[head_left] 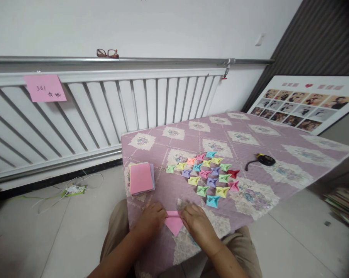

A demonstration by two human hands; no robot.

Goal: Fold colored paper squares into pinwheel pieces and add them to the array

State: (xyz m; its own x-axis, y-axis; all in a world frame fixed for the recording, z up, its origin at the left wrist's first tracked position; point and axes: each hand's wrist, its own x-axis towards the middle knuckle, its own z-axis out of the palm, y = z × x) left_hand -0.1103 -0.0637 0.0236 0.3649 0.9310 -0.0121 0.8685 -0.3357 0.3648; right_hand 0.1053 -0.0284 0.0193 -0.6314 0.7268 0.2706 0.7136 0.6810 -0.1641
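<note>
A pink sheet of paper (173,225), partly folded, lies on the table near its front edge. Its lower part tapers to a point toward me, and a folded band runs along its far edge. My left hand (153,219) grips the left end of that band with bent fingers. At the right end, my right hand (195,221) presses and holds the paper, with its fingertips partly hidden. Beyond the left hand sits a stack of coloured paper (141,178), pink on top. Several small folded paper pieces (212,181) in mixed colours stand in rows beyond the right hand.
A patterned purple tablecloth (163,152) covers the table. A black tape measure (265,159) with a strap lies to the right. Behind the table is a white radiator (145,100), and a photo board (302,102) leans at the far right. A power strip (73,190) lies on the floor.
</note>
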